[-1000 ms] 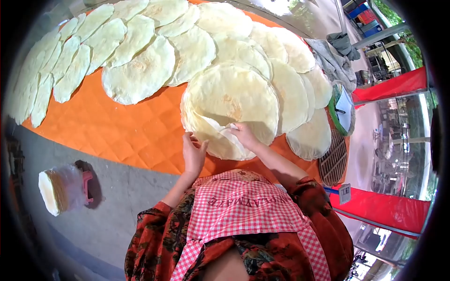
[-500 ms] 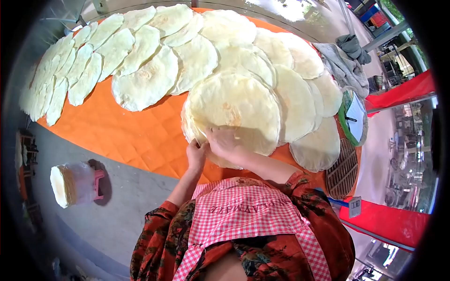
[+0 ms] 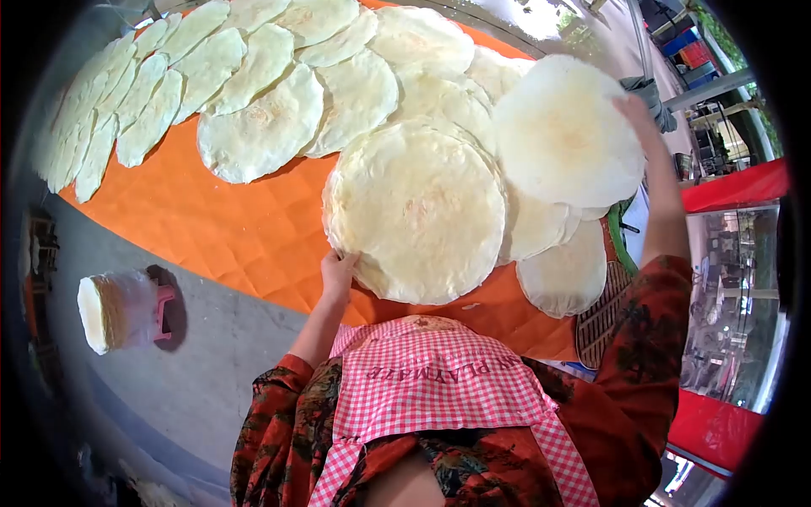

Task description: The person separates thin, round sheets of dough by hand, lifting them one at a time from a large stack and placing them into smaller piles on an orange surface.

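Note:
A large, thin round flatbread (image 3: 568, 135) hangs raised over the right side of the table, its far-right edge held in my right hand (image 3: 635, 117). The fingers of that hand are partly hidden behind the bread. In front of me lies a stack of similar flatbreads (image 3: 418, 215), pale with faint brown spots. At the stack's near-left edge my left hand (image 3: 339, 274) is closed, with the rim pinched between thumb and fingers.
Overlapping flatbreads (image 3: 253, 122) cover the far and left parts of the orange tablecloth (image 3: 211, 228). A brown slatted mat (image 3: 601, 325) lies at the right edge, near a green-rimmed item (image 3: 621, 241). On the floor at left, a wrapped flatbread pile (image 3: 114, 311) sits on a pink stool (image 3: 165, 313).
My right hand has moved from the stack's near edge up to the far right, lifting a flatbread with it. My left hand stays at the stack's near-left rim.

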`<state>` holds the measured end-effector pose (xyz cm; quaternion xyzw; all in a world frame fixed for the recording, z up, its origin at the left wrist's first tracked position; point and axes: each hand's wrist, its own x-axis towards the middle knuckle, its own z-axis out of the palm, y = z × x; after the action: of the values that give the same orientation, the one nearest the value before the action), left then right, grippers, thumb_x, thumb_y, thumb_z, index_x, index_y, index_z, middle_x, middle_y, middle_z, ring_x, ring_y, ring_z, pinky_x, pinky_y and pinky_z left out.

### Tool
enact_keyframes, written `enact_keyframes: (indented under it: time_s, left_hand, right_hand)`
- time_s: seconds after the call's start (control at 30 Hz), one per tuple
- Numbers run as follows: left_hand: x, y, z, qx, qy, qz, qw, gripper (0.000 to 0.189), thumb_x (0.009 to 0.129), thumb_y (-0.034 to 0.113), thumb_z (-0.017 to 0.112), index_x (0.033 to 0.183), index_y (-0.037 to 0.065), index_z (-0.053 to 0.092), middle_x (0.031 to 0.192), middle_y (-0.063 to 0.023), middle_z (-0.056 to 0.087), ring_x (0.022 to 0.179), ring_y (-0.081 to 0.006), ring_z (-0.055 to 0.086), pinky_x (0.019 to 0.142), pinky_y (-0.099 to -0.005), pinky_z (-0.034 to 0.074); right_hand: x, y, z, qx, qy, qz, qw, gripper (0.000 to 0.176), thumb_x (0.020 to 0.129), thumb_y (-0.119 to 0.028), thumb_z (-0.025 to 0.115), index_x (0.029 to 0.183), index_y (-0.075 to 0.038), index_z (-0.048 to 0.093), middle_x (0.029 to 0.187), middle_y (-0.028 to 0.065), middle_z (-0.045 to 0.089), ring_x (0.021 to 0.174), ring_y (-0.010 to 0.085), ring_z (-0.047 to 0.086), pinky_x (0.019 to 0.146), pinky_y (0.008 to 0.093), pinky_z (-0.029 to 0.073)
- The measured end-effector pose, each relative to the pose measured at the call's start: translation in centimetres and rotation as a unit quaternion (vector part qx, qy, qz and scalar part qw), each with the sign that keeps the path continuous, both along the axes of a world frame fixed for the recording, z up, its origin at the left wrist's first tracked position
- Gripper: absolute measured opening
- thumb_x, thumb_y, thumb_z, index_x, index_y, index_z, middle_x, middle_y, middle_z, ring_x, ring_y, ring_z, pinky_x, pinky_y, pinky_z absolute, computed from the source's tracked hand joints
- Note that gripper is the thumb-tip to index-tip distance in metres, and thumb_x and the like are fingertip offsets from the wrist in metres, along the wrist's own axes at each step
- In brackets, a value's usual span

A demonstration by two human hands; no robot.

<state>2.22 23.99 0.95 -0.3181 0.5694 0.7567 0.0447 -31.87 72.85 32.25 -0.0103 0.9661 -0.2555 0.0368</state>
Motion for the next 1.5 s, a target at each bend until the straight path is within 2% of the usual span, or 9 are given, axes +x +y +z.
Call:
enact_keyframes:
  time_s: [0.03,0.17,0.27,0.3,0.33,0.47,0.7,1.27,1.5]
  left_hand:
    - [0.1,-0.2,-0.2,0.021,0.015,0.000,1.000,0.021,0.088,0.011,0.059,0.101,-0.005,0.060,0.091,-0.0079,0.065,0.077,-0.0151,0.061,0.068,-0.0290,0.050]
    - [0.6,-1.1,1.6,0.160,-0.005,-0.005,0.987,0.029,0.096,0.024,0.051,0.107,-0.002,0.056,0.097,-0.0097,0.064,0.084,-0.0175,0.063,0.073,-0.0321,0.053]
    - [0.3,-0.7,3.2,0.222,0.027,0.003,0.975,0.032,0.097,0.028,0.047,0.108,-0.001,0.055,0.097,-0.0112,0.064,0.084,-0.0199,0.064,0.073,-0.0342,0.055]
    - [0.2,-0.7,3.3,0.239,0.022,0.001,0.971,0.030,0.097,0.026,0.047,0.108,-0.001,0.055,0.097,-0.0112,0.064,0.084,-0.0202,0.064,0.072,-0.0341,0.055]
    - [0.0,-0.9,3.4,0.255,0.019,-0.002,0.967,0.029,0.097,0.024,0.047,0.108,-0.001,0.055,0.098,-0.0113,0.064,0.084,-0.0204,0.065,0.072,-0.0340,0.055]
    - [-0.6,-1.3,3.5,0.205,0.008,-0.052,0.977,0.022,0.094,0.015,0.045,0.107,-0.001,0.054,0.094,-0.0093,0.063,0.083,-0.0207,0.064,0.075,-0.0370,0.056]
    - [-1.7,-1.9,3.5,0.168,0.005,-0.065,0.984,0.025,0.080,0.003,0.050,0.105,0.003,0.056,0.088,-0.0063,0.062,0.074,-0.0177,0.059,0.064,-0.0327,0.052]
    - [-2.3,-1.4,3.8,0.114,0.028,-0.096,0.988,0.032,0.082,0.003,0.066,0.111,-0.004,0.054,0.096,-0.0104,0.064,0.081,-0.0178,0.063,0.070,-0.0313,0.054]
    - [-2.1,-0.3,3.2,0.148,0.075,-0.051,0.985,0.030,0.081,0.002,0.065,0.109,-0.003,0.055,0.092,-0.0079,0.064,0.076,-0.0152,0.061,0.066,-0.0282,0.051]
  right_hand:
    - [2.9,-4.2,2.0,-0.200,-0.011,0.007,0.980,0.036,0.089,-0.032,0.058,0.098,0.002,0.065,0.086,0.0058,0.067,0.076,0.0158,0.062,0.066,0.0298,0.049]
    - [7.2,-13.3,2.1,-0.027,-0.004,0.106,0.994,0.029,0.094,-0.025,0.052,0.098,0.001,0.064,0.085,0.0021,0.063,0.077,0.0135,0.058,0.068,0.0280,0.047]
    - [15.5,-21.4,-6.9,-0.069,-0.029,0.163,0.984,0.027,0.095,-0.021,0.048,0.102,0.001,0.063,0.083,0.0023,0.059,0.080,0.0115,0.053,0.074,0.0310,0.045]
    - [18.9,-24.6,-11.3,-0.071,-0.022,0.096,0.993,0.026,0.092,-0.025,0.046,0.081,-0.004,0.057,0.066,0.0150,0.057,0.062,0.0254,0.055,0.060,0.0390,0.045]
    - [21.4,-27.9,-13.4,-0.010,-0.104,0.089,0.990,0.026,0.091,-0.027,0.046,0.081,-0.008,0.059,0.069,0.0162,0.060,0.061,0.0290,0.058,0.058,0.0416,0.046]
    - [27.0,-33.4,-24.2,0.074,-0.006,0.240,0.968,0.022,0.089,-0.020,0.051,0.095,-0.005,0.065,0.070,0.0137,0.064,0.062,0.0274,0.062,0.055,0.0396,0.049]
    - [29.0,-35.5,-23.1,0.118,0.078,0.235,0.962,0.017,0.086,-0.014,0.053,0.092,-0.001,0.063,0.080,0.0146,0.060,0.069,0.0308,0.062,0.061,0.0421,0.050]
    - [28.7,-36.9,-22.0,-0.038,-0.077,0.141,0.986,0.027,0.091,-0.022,0.051,0.080,0.001,0.061,0.084,0.0177,0.062,0.076,0.0357,0.060,0.069,0.0441,0.049]
    - [27.7,-37.9,-22.5,0.048,-0.004,0.173,0.984,0.028,0.090,-0.025,0.051,0.084,-0.001,0.064,0.076,0.0172,0.063,0.070,0.0332,0.063,0.066,0.0437,0.050]
